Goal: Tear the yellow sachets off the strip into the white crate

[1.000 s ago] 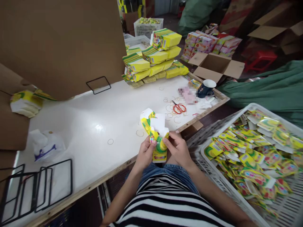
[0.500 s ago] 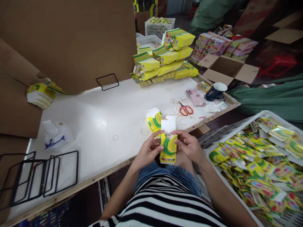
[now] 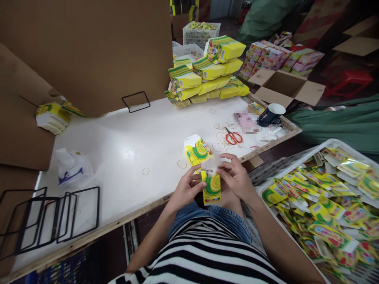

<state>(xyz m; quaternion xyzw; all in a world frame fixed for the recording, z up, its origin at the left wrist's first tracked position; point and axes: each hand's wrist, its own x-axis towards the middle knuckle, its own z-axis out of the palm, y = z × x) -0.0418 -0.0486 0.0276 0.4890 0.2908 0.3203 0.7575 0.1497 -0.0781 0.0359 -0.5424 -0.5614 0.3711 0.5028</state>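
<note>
A small yellow-and-green printed carton (image 3: 212, 188) is held upright above my lap, at the near edge of the table. My left hand (image 3: 189, 185) grips its left side between thumb and fingers. On the other side, my right hand (image 3: 233, 175) pinches the carton near its upper right edge, by the white top flap, which is blurred. Just beyond it, another yellow-and-green carton (image 3: 197, 150) lies on the white tabletop (image 3: 118, 157), partly covered by the held one.
Red-handled scissors (image 3: 233, 137) lie among loose rubber bands, near a dark mug (image 3: 271, 115). Stacked yellow cartons (image 3: 207, 75) stand at the back. A white crate (image 3: 331, 142) full of cartons is at my right. Black wire frames (image 3: 78, 215) and a tissue pack (image 3: 72, 169) are at left.
The carton's white top flap, upright before, now looks bent and blurred. My right hand has shifted slightly up and right, its fingers spreading a little. My left hand keeps its hold.
</note>
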